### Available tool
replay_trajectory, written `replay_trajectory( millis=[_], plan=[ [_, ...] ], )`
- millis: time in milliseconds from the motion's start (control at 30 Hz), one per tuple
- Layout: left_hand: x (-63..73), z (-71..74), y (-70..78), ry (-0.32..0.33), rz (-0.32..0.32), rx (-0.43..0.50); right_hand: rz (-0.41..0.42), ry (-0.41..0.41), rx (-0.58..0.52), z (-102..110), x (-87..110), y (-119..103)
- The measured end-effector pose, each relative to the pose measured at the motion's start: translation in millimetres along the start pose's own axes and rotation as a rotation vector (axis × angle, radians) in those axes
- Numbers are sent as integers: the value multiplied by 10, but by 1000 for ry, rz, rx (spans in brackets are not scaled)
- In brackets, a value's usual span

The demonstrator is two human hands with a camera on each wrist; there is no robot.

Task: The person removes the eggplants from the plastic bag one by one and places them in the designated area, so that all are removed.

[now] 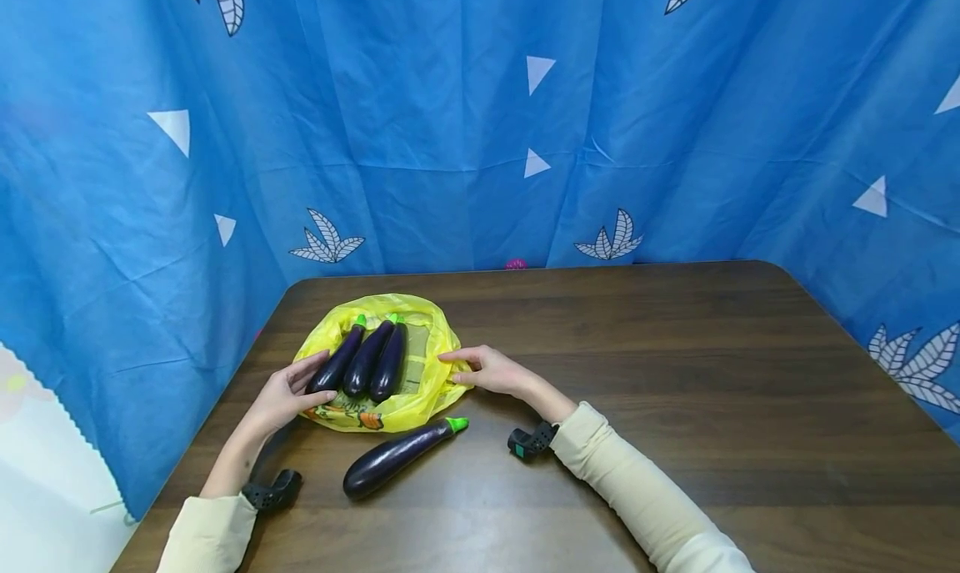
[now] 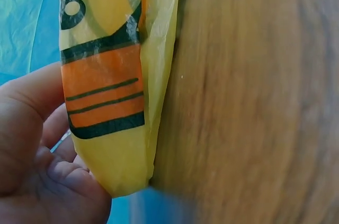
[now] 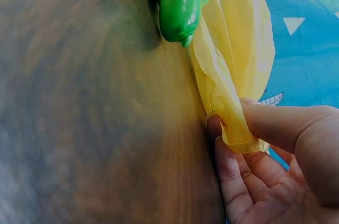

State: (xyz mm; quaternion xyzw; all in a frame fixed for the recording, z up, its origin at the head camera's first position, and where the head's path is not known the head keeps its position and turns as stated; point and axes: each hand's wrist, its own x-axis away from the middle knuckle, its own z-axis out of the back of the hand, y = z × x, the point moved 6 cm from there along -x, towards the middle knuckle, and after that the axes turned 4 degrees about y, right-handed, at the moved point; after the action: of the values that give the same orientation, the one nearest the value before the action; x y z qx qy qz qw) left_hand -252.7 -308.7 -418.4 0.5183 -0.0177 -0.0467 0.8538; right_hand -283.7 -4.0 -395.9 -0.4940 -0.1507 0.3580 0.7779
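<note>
our left hand (image 1: 282, 398) grips one side of the yellow bag (image 1: 408, 307) on the brown table (image 1: 637, 389), and our right hand (image 1: 501, 371) pinches the other side. we see three eggplants (image 1: 367, 361) inside and a loose eggplant (image 1: 397, 457) just in front.

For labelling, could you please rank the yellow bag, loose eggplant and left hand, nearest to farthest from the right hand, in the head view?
1. Yellow bag: touching the right hand.
2. Loose eggplant: person's side of bag.
3. Left hand: bag's left edge.
</note>
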Motion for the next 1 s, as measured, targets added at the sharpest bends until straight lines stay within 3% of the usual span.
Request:
replay_trajectory(
  millis=[300,633,1000],
  plan=[
    [-2,5,-33,36,-6,38,-4,25,34,-48,-117,344],
    [22,38,-52,61,34,46,-29,28,-2,-41,-119,348],
    [26,75,-71,86,51,44,-3,13,-8,-38,-135,366]
  ],
)
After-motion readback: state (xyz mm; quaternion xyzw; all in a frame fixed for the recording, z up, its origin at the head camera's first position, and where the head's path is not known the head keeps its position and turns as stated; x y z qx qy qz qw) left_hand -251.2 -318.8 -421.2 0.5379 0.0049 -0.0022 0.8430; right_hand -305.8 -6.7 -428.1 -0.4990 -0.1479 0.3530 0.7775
